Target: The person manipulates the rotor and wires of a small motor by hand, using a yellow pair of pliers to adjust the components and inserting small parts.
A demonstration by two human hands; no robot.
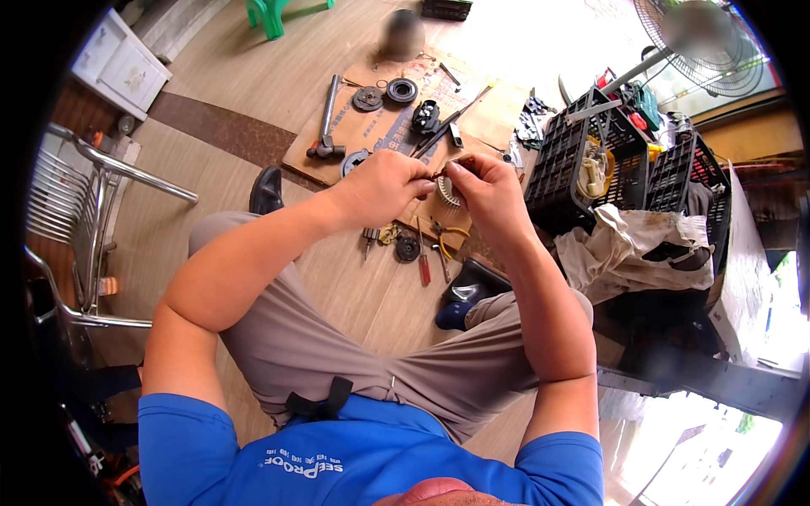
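My left hand [384, 187] and my right hand [489, 192] meet over the front of a cardboard sheet [367, 66]. Both have their fingertips pinched on a small dark reddish piece [438, 175], too small to name and partly covered by the fingers. Just beneath them shows a pale toothed ring [447, 196], half hidden by my right hand. A hammer [326, 118] lies to the left on the cardboard. Near my hands are yellow-handled pliers [452, 234], a red-handled screwdriver [424, 263] and a dark round part [408, 248].
Two round discs [368, 99] and a black motor-like part [426, 116] lie on the cardboard. Black plastic crates [567, 156] with tools and a draped cloth [624, 249] stand at right, below a fan [704, 38]. A metal chair [101, 169] stands left.
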